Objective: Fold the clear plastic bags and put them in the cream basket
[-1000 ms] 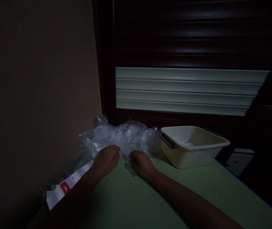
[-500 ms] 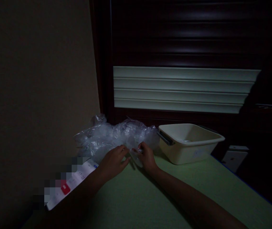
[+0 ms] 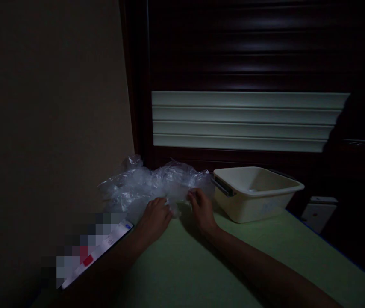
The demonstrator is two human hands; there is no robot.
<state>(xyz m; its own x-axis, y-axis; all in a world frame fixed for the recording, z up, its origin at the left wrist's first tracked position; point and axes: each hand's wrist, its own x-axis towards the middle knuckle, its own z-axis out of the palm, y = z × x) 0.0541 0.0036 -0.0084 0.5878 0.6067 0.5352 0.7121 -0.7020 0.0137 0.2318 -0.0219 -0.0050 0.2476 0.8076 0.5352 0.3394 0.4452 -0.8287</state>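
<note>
A heap of crumpled clear plastic bags (image 3: 137, 182) lies at the back left of the green-topped table (image 3: 182, 265). My left hand (image 3: 157, 216) is at the heap's front edge, fingers curled on a small clear plastic bag (image 3: 176, 209) that sticks out past the thumb. To its right, my right hand (image 3: 202, 209) is raised a little, with thumb and forefinger pinched together at the front of the heap. What lies between those fingertips, if anything, is too dark to make out. A cream plastic basin (image 3: 249, 205) with dark handles stands right of this hand.
Something small and pale shows inside the basin. A flat white device or box with a red mark (image 3: 88, 260), partly pixelated, leans at the left by my forearm. Behind the table are a dark slatted door (image 3: 243, 119) and a wall (image 3: 57, 107). A white object (image 3: 319, 214) sits beyond the right edge.
My hands have moved apart slightly. The clear plastic that was in my right hand is now by my left hand, which has curled down around it.
</note>
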